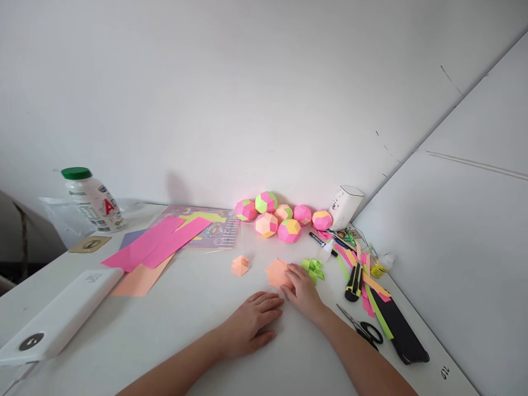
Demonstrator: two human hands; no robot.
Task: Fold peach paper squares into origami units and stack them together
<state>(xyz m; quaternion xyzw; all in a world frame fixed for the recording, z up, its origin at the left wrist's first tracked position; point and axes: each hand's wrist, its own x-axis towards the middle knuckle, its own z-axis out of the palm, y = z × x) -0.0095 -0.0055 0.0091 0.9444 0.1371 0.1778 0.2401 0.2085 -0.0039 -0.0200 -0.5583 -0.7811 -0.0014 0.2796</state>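
My right hand (303,291) has its fingers and thumb on the right side of a flat, many-sided peach paper piece (276,273), covering part of it. My left hand (252,323) lies on the white table just nearer than that piece, fingers stretched out and apart, with nothing in it. A small folded peach paper piece (240,265) sits to the left. Beyond my right hand lie folded green paper pieces (314,269). Several many-faced paper balls (266,225) in pink, peach, green and yellow are grouped against the wall.
To the right lie scissors (363,325), a box cutter (354,282), paper strips (374,283), a black case (400,324) and a small yellow bottle (380,266). Pink sheets (154,245), a notebook (218,235), a power bank (61,316) and a green-capped bottle (94,201) are left.
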